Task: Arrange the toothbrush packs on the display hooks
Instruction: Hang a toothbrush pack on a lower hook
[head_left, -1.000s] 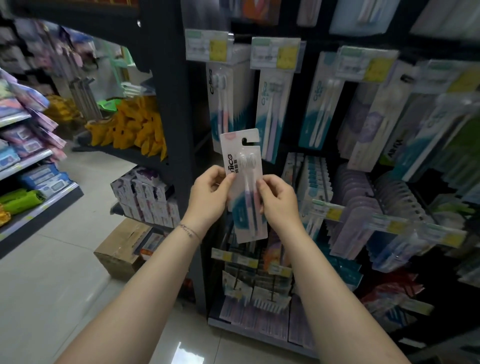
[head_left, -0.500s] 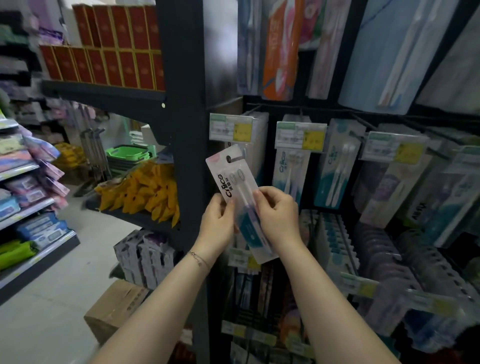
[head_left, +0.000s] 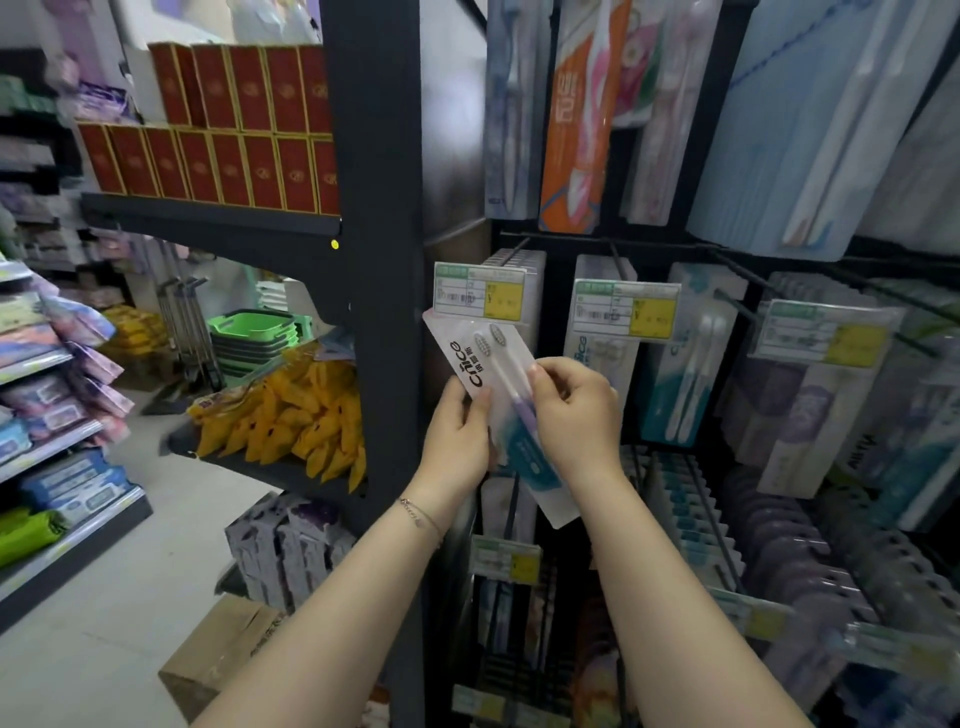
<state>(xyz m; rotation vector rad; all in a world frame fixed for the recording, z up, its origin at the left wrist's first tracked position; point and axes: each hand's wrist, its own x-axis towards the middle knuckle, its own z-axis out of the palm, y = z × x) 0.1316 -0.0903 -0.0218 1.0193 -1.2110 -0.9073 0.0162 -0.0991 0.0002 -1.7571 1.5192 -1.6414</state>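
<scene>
The toothbrush pack sits just left of the frame's centre. It is a long, flat white card with a clear blister front and black "Cnice" lettering along its upper left side. It holds two brushes with pale heads and purple handles, and has a teal patch toward its lower end. It is tilted, top end toward the upper left and bottom end toward the lower right. The left hand pinches its left edge and the right hand its right edge. Its top end meets the lower edge of the price tag at the tip of a display hook; whether the card is on the hook cannot be told. Hanging packs fill that hook behind the tag.
</scene>
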